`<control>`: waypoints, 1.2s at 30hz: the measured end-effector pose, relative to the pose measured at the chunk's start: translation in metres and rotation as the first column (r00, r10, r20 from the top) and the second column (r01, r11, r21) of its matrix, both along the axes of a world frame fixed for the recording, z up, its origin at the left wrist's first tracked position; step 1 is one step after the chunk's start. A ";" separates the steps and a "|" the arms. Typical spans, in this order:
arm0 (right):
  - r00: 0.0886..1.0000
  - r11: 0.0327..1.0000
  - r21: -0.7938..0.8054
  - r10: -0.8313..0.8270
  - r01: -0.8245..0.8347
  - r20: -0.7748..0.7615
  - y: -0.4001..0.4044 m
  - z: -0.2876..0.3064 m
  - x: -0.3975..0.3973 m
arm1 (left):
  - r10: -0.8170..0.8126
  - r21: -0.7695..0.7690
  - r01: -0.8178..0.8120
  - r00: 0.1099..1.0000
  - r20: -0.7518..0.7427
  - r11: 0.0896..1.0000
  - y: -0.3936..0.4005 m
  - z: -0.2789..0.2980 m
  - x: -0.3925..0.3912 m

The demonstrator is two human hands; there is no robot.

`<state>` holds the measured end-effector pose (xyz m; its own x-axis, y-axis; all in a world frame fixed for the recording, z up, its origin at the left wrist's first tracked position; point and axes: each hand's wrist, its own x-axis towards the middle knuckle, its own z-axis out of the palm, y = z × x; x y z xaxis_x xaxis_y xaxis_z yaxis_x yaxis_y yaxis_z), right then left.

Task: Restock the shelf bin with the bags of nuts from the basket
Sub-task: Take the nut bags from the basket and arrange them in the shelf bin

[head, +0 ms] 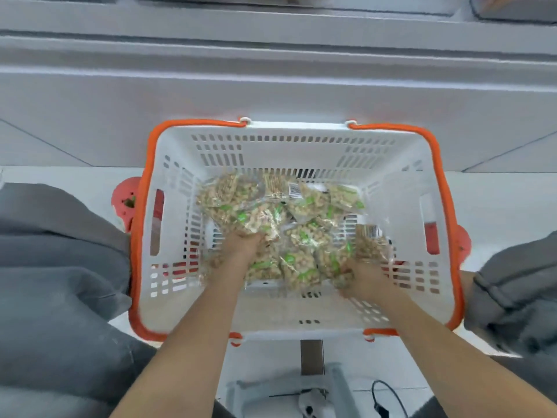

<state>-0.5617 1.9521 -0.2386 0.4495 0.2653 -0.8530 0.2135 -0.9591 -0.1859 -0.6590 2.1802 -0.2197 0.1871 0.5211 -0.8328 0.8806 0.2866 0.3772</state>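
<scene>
A white slotted basket (289,146) with an orange rim stands on the floor below me. Several clear bags of nuts (304,203) with green labels lie heaped on its bottom. Both my forearms reach down into it. My left hand (241,245) grips a bag of nuts (256,218) at the left middle of the heap. My right hand (361,279) grips the bags of nuts (367,245) at the heap's right front corner. The image is blurred by motion, so single fingers are hard to make out. The shelf bin's inside is not visible.
A grey-white shelf front (271,70) rises right behind the basket, with dark bin edges (512,10) at the top. My grey-trousered knees (60,267) flank the basket on both sides. A grey device with a black cable (379,396) lies on the floor in front.
</scene>
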 end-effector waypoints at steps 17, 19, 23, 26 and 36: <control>0.758 0.667 0.384 -0.632 0.638 -0.162 0.034 0.078 0.008 | -0.025 -0.156 0.072 0.959 0.282 0.985 0.004 0.047 -0.012; 0.788 0.678 0.431 -0.599 0.595 -0.146 0.041 0.102 0.012 | -0.138 -0.119 0.189 0.928 0.346 0.975 0.010 0.078 -0.003; 0.856 0.654 0.619 -0.514 0.435 -0.058 0.057 0.173 0.031 | -0.181 -0.080 0.244 0.868 0.463 0.966 0.029 0.149 0.017; 0.808 0.410 0.825 -0.583 0.388 -0.090 0.065 0.236 0.040 | -0.058 -0.199 0.218 0.800 0.598 0.956 0.047 0.203 0.026; 0.729 0.147 0.853 -0.459 -0.501 0.508 0.102 0.332 0.053 | 0.138 -0.297 0.290 0.464 0.875 0.910 0.062 0.297 0.049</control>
<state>-0.5087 2.0541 0.0935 0.5921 0.5802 0.5593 0.7231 -0.0762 -0.6865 -0.6097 2.2426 0.0771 0.9349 0.1739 -0.3093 0.1758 0.5302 0.8294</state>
